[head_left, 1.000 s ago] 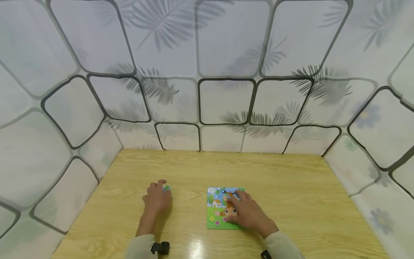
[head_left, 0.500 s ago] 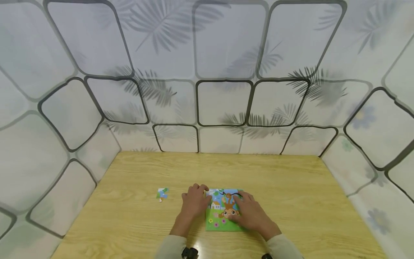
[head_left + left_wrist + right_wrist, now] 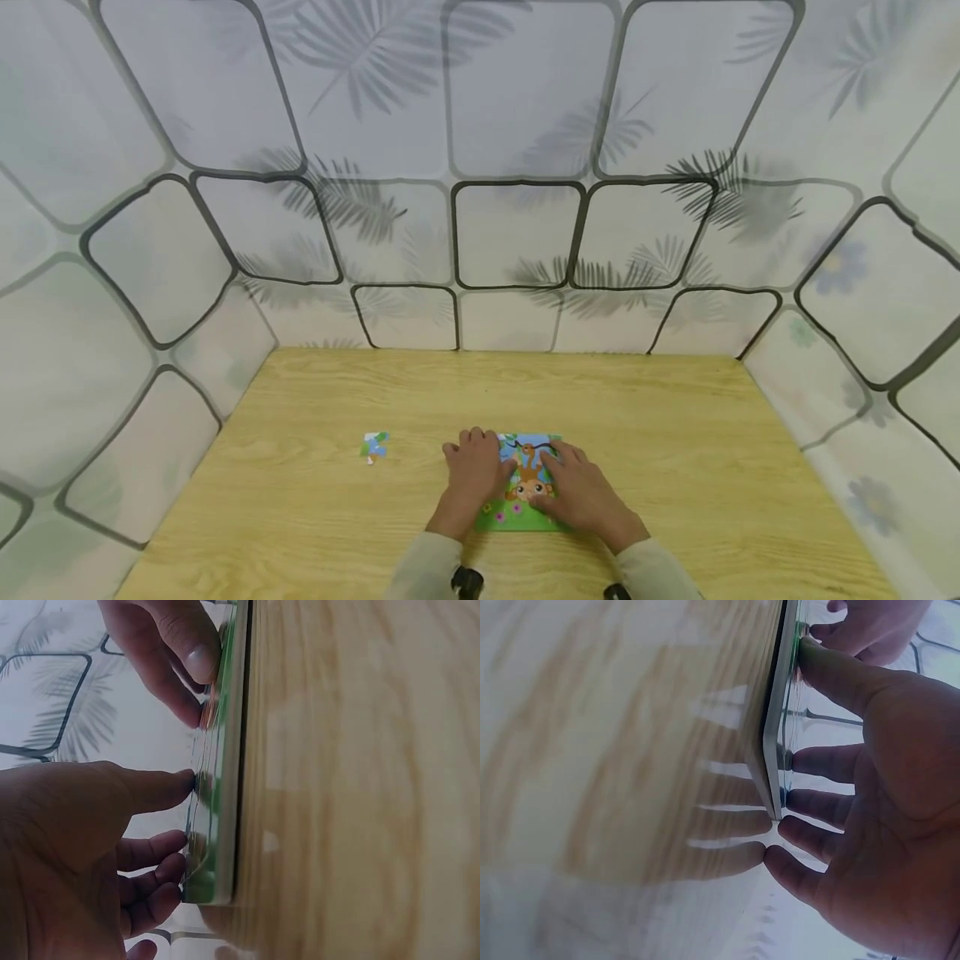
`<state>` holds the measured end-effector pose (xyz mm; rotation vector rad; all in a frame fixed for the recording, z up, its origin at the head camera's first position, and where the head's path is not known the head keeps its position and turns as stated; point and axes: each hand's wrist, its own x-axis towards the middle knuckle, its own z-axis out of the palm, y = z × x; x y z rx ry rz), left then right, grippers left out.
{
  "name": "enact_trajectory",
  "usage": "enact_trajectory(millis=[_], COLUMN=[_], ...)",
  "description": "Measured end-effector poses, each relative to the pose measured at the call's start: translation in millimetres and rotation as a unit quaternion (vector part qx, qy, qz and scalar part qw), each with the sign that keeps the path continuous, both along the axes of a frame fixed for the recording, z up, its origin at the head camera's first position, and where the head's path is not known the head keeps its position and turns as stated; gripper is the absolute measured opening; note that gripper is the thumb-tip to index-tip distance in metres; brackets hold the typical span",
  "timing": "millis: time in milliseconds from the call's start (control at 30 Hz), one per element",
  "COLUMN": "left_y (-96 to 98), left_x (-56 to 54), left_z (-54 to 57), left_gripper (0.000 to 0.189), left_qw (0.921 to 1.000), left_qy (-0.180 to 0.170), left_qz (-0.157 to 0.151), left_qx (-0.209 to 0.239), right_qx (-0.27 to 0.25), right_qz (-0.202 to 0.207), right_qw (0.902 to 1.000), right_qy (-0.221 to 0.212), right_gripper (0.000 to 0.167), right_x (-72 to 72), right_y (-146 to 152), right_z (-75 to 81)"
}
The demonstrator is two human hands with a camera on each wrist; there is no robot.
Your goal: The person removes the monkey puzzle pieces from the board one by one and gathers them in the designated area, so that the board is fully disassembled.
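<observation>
A jigsaw puzzle board (image 3: pixel 529 468) with a picture of a monkey, blue sky and green grass lies flat on the table in the head view. Over its left part is my left hand (image 3: pixel 474 472), thumb and fingertips touching the top face. My right hand (image 3: pixel 588 497) rests on the right part, its thumb near the monkey's face. In the left wrist view, the board (image 3: pixel 225 787) shows edge-on with my left fingertips against its surface. From the right wrist, my fingers (image 3: pixel 821 802) spread along the board's edge. The hands hide both sides of the picture.
Loose puzzle pieces (image 3: pixel 374 446) in blue, green and white lie on the wooden table (image 3: pixel 337 517) to the left of the board. Pale patterned walls (image 3: pixel 517 237) stand behind and on both sides of the table.
My left hand has moved right, from over the loose pieces to the puzzle's left part, uncovering those pieces. My right hand has stayed on the puzzle's right part.
</observation>
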<state>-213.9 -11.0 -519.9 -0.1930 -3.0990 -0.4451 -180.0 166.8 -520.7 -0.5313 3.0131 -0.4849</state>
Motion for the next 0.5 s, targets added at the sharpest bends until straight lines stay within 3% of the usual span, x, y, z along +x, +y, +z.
enact_trajectory(millis=[267, 500], left_y=[7.9, 10.7], left_x=[-1.0, 0.9], left_z=[0.6, 0.2], left_gripper=[0.043, 0.042], left_qw=[0.9997, 0.9979], left_qy=[-0.004, 0.009], left_qz=[0.020, 0.036], left_qx=[0.013, 0.053], right_qx=[0.002, 0.005], right_qz=[-0.005, -0.005], right_qw=[1.0000, 0.9999], right_qy=[-0.002, -0.015], right_gripper=[0.070, 0.070], right_x=[0.0, -0.5], right_y=[-0.3, -2.6], right_z=[0.8, 2.3])
